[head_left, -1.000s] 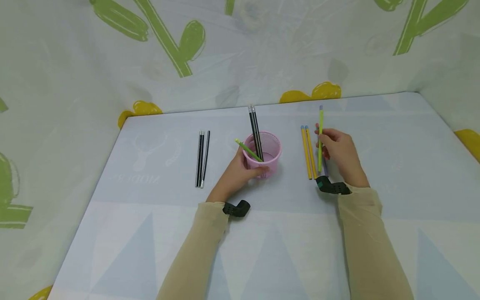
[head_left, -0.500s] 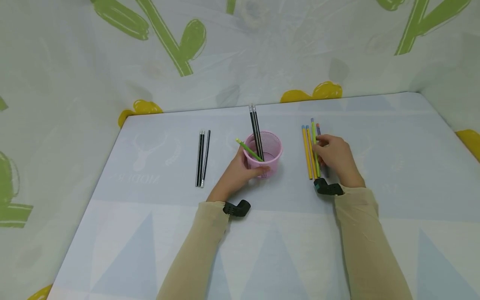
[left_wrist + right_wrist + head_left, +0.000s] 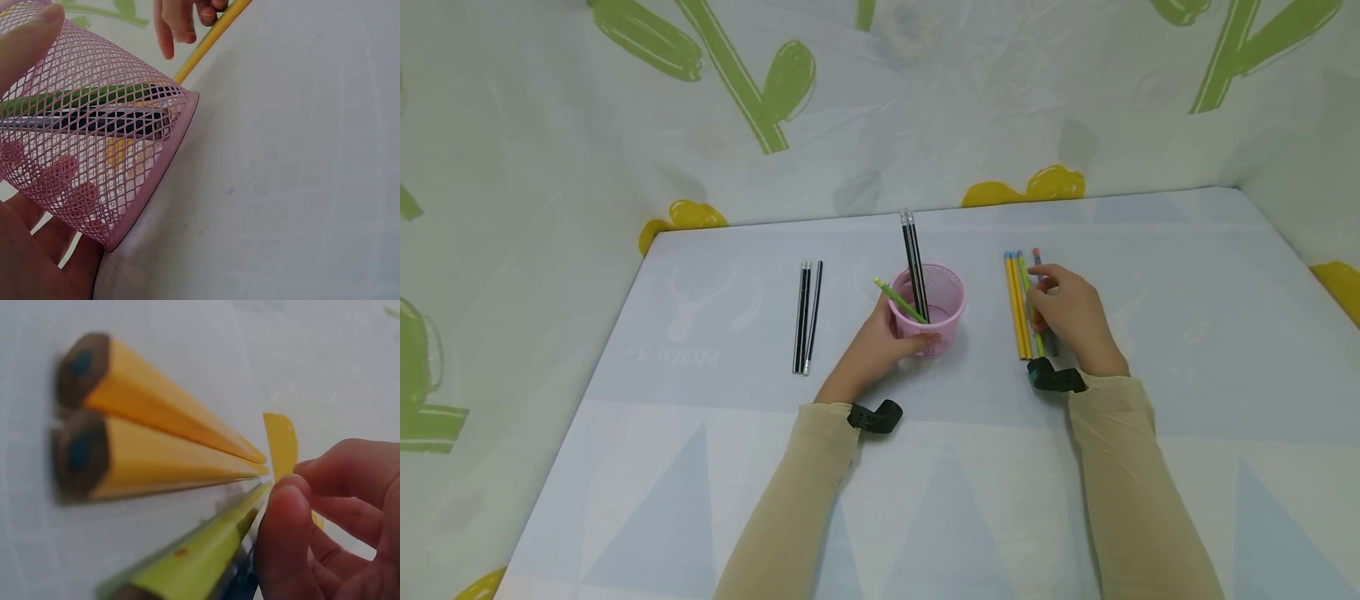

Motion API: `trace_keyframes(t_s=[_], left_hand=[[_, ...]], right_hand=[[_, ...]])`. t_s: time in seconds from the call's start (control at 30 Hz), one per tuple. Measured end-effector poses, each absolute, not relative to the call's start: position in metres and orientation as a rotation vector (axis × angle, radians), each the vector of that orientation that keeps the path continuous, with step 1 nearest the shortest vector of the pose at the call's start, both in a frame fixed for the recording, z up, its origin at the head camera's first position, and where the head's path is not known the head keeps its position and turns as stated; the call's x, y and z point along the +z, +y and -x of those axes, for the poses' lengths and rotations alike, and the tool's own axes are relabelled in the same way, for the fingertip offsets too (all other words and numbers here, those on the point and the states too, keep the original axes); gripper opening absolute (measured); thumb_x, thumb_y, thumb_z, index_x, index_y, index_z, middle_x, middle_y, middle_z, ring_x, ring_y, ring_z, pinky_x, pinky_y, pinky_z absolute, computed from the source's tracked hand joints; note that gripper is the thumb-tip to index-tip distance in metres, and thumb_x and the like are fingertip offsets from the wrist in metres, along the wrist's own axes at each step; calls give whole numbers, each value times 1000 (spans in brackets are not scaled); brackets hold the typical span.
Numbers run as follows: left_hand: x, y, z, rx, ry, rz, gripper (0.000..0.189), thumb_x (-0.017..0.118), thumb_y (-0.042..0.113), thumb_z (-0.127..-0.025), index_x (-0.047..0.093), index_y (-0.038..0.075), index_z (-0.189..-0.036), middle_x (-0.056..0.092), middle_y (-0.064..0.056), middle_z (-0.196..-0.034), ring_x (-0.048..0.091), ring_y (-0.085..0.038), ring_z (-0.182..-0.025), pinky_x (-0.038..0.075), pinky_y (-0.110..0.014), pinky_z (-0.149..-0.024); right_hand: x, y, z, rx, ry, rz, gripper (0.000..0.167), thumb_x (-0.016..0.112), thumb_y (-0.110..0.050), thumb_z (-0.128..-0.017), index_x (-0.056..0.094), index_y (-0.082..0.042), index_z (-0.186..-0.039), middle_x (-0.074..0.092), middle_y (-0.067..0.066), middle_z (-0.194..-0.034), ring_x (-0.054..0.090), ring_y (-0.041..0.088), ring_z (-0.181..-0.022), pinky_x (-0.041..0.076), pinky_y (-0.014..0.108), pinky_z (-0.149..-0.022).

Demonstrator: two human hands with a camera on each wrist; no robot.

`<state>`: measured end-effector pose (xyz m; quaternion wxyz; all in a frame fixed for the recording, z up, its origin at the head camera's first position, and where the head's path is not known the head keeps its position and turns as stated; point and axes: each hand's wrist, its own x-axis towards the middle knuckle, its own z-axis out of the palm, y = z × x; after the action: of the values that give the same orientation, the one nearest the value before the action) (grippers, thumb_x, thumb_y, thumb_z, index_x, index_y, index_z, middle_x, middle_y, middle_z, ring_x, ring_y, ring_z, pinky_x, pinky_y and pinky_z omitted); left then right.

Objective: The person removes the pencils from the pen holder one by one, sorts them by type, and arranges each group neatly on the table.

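Observation:
My left hand point(image 3: 880, 337) grips a pink mesh pencil cup point(image 3: 951, 329) around its side, thumb at the front. Two black pencils point(image 3: 913, 258) and a green pencil point(image 3: 891, 293) lean inside it. At the right, my right hand point(image 3: 1078, 312) rests its bent fingers beside a yellow-green pencil point(image 3: 1024, 271) that lies on the table. Its thumb and index fingertips are close together in the right wrist view, with no pencil visibly lifted. Two yellow pencils point(image 3: 169, 412) lie just left of the green one. A purple pencil with a pink eraser point(image 3: 1037, 252) is partly hidden under the right hand.
Several black pencils point(image 3: 805, 317) lie on the table left of the cup. The table point(image 3: 955, 517) has a pale cloth with blue triangles. A patterned curtain point(image 3: 880, 108) stands behind its back edge.
The yellow-green pencil came down from the right hand onto the table, then shifted left against the yellow pencils, which now lie closer together. The left hand and cup have stayed in place.

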<state>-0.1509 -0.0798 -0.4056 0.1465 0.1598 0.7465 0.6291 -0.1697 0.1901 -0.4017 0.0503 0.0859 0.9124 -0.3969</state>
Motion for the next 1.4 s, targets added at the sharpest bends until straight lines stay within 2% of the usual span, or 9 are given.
trace_keyframes(t_s=[0.17, 0.43, 0.6, 0.83, 1.07, 1.2, 1.4], left_hand=[[-405, -79, 151, 1806, 2152, -452, 88, 76, 17, -71, 21, 40, -136, 39, 7, -132, 43, -12, -114, 33, -34, -97], [-405, -79, 150, 1807, 2152, -456, 88, 75, 16, -71, 21, 39, -137, 39, 7, -133, 43, -11, -115, 32, -34, -97], [-405, -79, 150, 1807, 2149, -456, 88, 75, 16, -71, 21, 39, -137, 39, 6, -133, 43, -11, -115, 32, -34, -97], [-404, -78, 149, 1793, 2164, -451, 88, 75, 17, -72, 21, 39, -137, 39, 7, -132, 42, -10, -115, 31, -34, -98], [-403, -78, 150, 1763, 2192, -426, 87, 75, 21, -72, 20, 39, -137, 40, 8, -131, 40, -9, -116, 30, -33, -99], [-406, -79, 151, 1757, 2197, -424, 88, 75, 23, -71, 19, 39, -137, 38, 10, -133, 39, -8, -118, 29, -34, -99], [-406, -79, 151, 1780, 2190, -448, 87, 76, 23, -71, 21, 38, -137, 40, 8, -130, 40, -9, -116, 32, -34, -98]], right_hand=[[-400, 187, 170, -1269, 2801, -232, 40, 44, -30, -90, 48, -14, -127, 50, 7, -103, 55, 21, -60, 44, 28, -53], [-399, 175, 172, -1414, 2837, -37, 34, 45, -28, -91, 54, -14, -121, 56, 7, -93, 55, 21, -65, 47, 25, -56], [-398, 168, 171, -1506, 2807, 11, 33, 48, -28, -91, 56, -12, -119, 58, 9, -93, 56, 23, -70, 48, 25, -59], [-396, 156, 170, -1628, 2701, 65, 37, 47, -34, -91, 54, -11, -119, 60, 11, -99, 58, 22, -85, 49, 32, -75], [-390, 138, 168, -1707, 2562, 288, 47, 49, -43, -88, 47, -17, -127, 55, 2, -116, 50, 17, -107, 39, 39, -92], [-380, 126, 161, -1776, 2428, 399, 47, 50, -30, -90, 39, -16, -133, 46, 5, -128, 40, 19, -118, 33, 42, -98], [-369, 113, 154, -1768, 2298, 488, 65, 57, -14, -85, 22, -17, -141, 33, 9, -138, 32, 25, -125, 27, 43, -101]])
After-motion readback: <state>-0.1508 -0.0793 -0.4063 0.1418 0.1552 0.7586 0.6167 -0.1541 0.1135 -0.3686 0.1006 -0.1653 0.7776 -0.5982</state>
